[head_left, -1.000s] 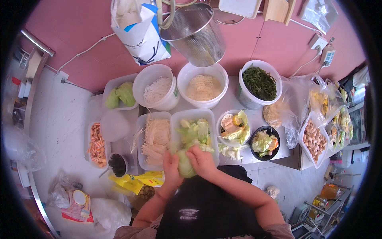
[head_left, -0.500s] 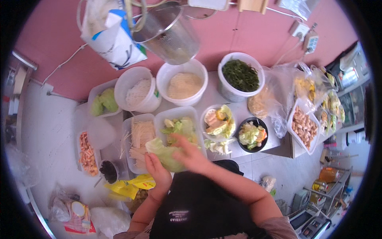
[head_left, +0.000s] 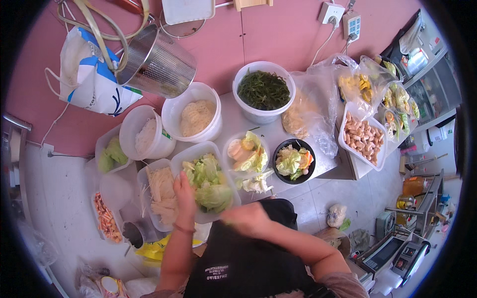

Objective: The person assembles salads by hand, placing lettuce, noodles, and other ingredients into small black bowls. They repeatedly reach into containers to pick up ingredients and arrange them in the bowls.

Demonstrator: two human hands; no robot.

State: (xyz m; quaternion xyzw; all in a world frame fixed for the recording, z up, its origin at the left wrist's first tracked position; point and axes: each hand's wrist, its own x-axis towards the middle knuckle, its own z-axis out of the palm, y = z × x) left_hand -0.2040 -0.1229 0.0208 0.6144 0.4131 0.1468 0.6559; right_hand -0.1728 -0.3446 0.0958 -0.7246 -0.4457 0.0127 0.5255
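Observation:
My left hand (head_left: 185,201) is upright with fingers stretched out, beside the near left wall of a clear plastic tub holding torn green lettuce (head_left: 208,185). Nothing shows in its fingers. Near the tub's lower right corner is my right hand (head_left: 247,220), smeared by motion, so its fingers cannot be made out. Left of the lettuce, a second clear tub holds pale, thin strips (head_left: 163,193). To the right stand a bowl of lettuce and pale slices (head_left: 247,151) and a black bowl (head_left: 293,161) of mixed vegetables. Loose pale leaves (head_left: 256,183) lie between them.
Behind are white buckets of noodles (head_left: 198,118), white strands (head_left: 145,135) and dark green seaweed (head_left: 263,90). A perforated metal strainer (head_left: 161,62) hangs over the back left. At right sit a tray of brown pieces (head_left: 364,137) and plastic bags (head_left: 325,111).
The large lettuce leaf between my hands has left them. My right hand has dropped toward me, off the tub. The view has swung right, so the scene sits further left.

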